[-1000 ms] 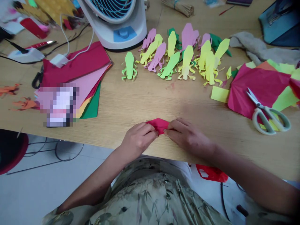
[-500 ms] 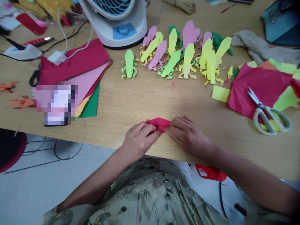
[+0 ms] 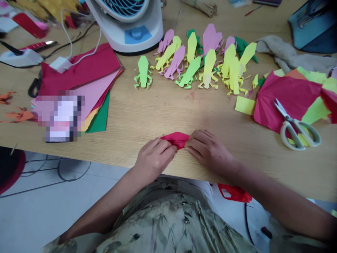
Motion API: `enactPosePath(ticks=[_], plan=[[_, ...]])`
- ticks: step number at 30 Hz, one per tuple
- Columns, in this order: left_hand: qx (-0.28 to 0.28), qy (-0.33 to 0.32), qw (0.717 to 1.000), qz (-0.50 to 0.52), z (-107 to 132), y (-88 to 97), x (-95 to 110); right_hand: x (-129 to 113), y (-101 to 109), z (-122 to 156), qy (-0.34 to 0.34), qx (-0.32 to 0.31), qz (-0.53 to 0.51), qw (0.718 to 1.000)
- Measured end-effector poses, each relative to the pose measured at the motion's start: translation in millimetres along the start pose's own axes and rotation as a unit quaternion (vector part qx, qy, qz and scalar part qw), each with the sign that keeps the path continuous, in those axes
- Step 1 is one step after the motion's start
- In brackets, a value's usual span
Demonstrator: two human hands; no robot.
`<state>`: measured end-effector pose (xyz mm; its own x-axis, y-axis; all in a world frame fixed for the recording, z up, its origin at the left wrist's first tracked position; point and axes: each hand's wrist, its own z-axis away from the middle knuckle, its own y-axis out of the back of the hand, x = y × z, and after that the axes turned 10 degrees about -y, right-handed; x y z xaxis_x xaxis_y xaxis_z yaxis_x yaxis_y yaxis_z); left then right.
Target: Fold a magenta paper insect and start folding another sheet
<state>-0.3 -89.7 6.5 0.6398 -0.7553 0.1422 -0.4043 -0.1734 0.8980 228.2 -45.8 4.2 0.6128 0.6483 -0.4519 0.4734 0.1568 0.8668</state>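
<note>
A small folded piece of red paper [image 3: 177,138] lies near the front edge of the wooden table [image 3: 163,112]. My left hand [image 3: 154,157] pinches its left end with curled fingers. My right hand [image 3: 207,150] presses and pinches its right end; the fingertips of both hands meet over the paper, which is partly hidden under them.
Several folded paper insects [image 3: 200,61] in green, yellow and pink stand in a row further back. A stack of coloured sheets [image 3: 86,80] lies at the left, scissors [image 3: 295,124] on paper scraps [image 3: 289,95] at the right, a white fan [image 3: 129,21] behind, a grey cloth [image 3: 284,54] far right.
My fingers have shifted slightly on the red paper, closing together over its middle. The view has drifted a little; nothing else on the table moved.
</note>
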Motion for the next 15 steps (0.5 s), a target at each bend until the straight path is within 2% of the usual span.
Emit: enactPosePath(ticks=[8,12,15], plan=[[0.022,0.060,0.998,0.021,-4.0,0.0,4.2,1.4,0.5,0.6,-0.014,-0.006,-0.003,1.000],[0.005,0.097,0.995,0.016,-4.9,-0.1,6.6,0.9,1.6,1.8,-0.021,-0.011,-0.005,1.000],[-0.020,0.085,0.996,0.008,-6.9,1.6,7.1,0.3,2.2,2.8,-0.027,-0.010,-0.002,1.000]])
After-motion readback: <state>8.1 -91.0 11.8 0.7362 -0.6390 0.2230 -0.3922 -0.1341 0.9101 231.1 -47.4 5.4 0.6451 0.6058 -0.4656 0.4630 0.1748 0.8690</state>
